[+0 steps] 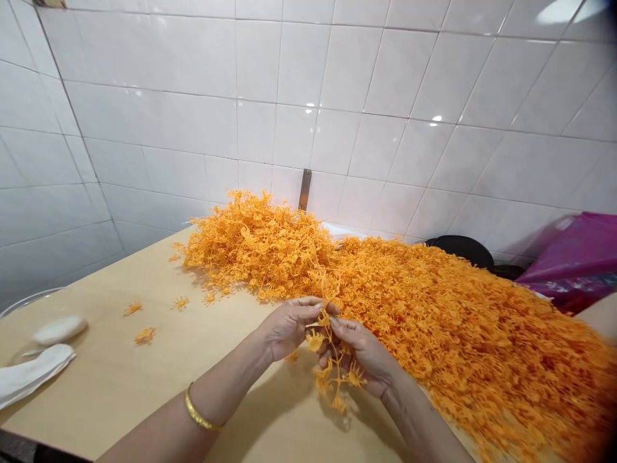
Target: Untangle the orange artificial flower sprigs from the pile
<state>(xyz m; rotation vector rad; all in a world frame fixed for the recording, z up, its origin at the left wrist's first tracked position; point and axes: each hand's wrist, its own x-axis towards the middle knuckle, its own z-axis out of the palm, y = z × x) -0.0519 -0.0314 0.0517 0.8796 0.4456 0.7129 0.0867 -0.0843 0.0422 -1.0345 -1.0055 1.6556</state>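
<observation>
Between my two hands hangs an orange plastic sprig (338, 376), a thin stem with spiky flower-like pieces along it. My left hand (294, 325) pinches its upper part between thumb and fingers. Just to the right, my right hand (361, 354) also grips the sprig, thumb and fingertips closed near the stem. Some fingers of the right hand are hidden behind the orange pieces. The sprig's lower end dangles over the tabletop. Right behind my hands lies a big heap of similar orange pieces (260, 247), spreading along the table to the right.
Several loose orange pieces, one of them a spiky piece (144, 335), lie on the beige table (193, 373) at left. White items (38, 373) rest at its left edge. A black round object (460, 249) and a purple bag (573, 257) sit behind the heap, near the tiled wall (299, 71).
</observation>
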